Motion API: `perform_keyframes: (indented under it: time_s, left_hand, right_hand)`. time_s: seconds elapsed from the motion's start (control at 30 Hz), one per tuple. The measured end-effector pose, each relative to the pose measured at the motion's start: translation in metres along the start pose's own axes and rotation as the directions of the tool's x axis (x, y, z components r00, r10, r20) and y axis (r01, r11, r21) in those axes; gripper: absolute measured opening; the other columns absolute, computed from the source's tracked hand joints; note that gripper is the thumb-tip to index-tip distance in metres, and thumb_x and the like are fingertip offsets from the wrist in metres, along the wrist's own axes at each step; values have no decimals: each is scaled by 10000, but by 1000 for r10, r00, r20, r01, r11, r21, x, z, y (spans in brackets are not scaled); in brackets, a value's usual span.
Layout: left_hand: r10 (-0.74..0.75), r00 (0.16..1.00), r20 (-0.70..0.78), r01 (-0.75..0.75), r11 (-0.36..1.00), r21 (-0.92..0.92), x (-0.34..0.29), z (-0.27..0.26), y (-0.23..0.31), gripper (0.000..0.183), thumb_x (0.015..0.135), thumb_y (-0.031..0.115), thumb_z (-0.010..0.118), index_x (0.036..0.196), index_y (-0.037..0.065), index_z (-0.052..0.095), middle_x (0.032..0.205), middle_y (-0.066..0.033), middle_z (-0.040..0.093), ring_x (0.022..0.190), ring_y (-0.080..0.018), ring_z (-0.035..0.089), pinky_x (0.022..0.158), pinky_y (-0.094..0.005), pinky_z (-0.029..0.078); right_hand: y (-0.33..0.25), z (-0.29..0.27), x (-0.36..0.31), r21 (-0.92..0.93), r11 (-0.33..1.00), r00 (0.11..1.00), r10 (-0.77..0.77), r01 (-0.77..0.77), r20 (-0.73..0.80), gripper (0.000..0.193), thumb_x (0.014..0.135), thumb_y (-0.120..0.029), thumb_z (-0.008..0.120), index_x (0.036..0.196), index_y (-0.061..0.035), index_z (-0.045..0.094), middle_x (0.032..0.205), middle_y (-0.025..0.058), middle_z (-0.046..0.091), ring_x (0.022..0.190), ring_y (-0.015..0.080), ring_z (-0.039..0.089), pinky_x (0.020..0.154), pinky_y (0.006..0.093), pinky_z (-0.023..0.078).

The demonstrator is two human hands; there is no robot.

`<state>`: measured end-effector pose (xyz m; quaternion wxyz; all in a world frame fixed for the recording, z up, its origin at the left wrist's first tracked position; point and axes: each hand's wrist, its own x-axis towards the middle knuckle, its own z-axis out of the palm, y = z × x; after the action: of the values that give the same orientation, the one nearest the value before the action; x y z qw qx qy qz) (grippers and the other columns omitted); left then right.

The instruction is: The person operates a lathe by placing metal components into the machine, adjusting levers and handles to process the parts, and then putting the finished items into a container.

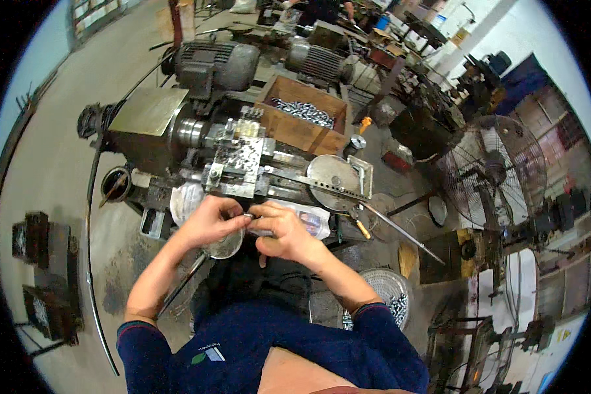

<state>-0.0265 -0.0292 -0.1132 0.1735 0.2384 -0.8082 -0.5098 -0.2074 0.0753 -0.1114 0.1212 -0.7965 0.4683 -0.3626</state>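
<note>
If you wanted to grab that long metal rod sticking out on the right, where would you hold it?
Probably near the outer end of the long metal rod, coming from the person's side with the right hand, fingers wrapped around it. It is slim and straight, and that end slants rightward and back toward the person, away from the machine's block.

Small piece [248, 216] silvery; shirt [243, 335] navy; sleeves [142, 348] red-trimmed; wooden box [297, 131] brown; motor [222, 64] grey.

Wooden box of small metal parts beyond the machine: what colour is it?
The wooden box is brown; it shows best in the head view, the only one.
</note>
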Motion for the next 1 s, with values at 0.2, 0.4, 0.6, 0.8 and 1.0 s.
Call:
perform_keyframes:
  time_s: [0.2, 0.4, 0.6, 0.8, 1.0]
  left_hand:
    - [-1, 951, -311, 136, 901, 412, -66, -102, -37, 284, 801, 193, 636, 1020, 14, 623, 807, -162, 654, 736, -280, 635, 676, -364, 489]
    - [-149, 744, -651, 661, 303, 686, -197, -192, -102, 315, 783, 193, 644, 1046, 26, 598, 803, -195, 634, 778, -367, 613, 673, -434, 484]
    - [-192, 502, -843, 708, 651, 273, -263, -148, -169, 536, 742, 245, 691, 1159, -48, 528, 711, -197, 616, 713, -342, 624, 656, -432, 484]
    - [-147, 461, -875, 805, 485, 342, -251, -140, -179, 495, 724, 183, 690, 1115, -73, 529, 715, -230, 606, 719, -400, 609, 666, -474, 473]
    - [-106, 524, -845, 835, 262, 485, -279, -172, -203, 289, 729, 145, 648, 940, -33, 559, 734, -214, 604, 703, -400, 605, 633, -466, 487]
  right_hand:
    - [34, -2, 75, -110, 993, 994, -41, 53, 103, 320, 584, -143, 652, 876, -14, 679, 1048, 187, 616, 964, 351, 573, 818, 411, 477]
    - [90, 42, 188, -648, 760, 960, 140, 53, 242, 268, 474, -232, 649, 653, -36, 684, 729, 163, 636, 770, 327, 597, 790, 384, 473]
    - [123, 76, 209, -717, 696, 920, 260, 33, 294, 219, 518, -245, 642, 652, -76, 680, 746, 149, 662, 814, 276, 643, 1024, 373, 342]
    - [129, 85, 207, -608, 792, 937, 253, -56, 243, 248, 516, -198, 631, 665, -3, 665, 750, 199, 649, 832, 331, 626, 1015, 389, 363]
    - [130, 86, 215, -549, 822, 926, 311, -148, 215, 236, 504, -189, 628, 634, 7, 654, 748, 216, 644, 791, 354, 621, 936, 355, 424]
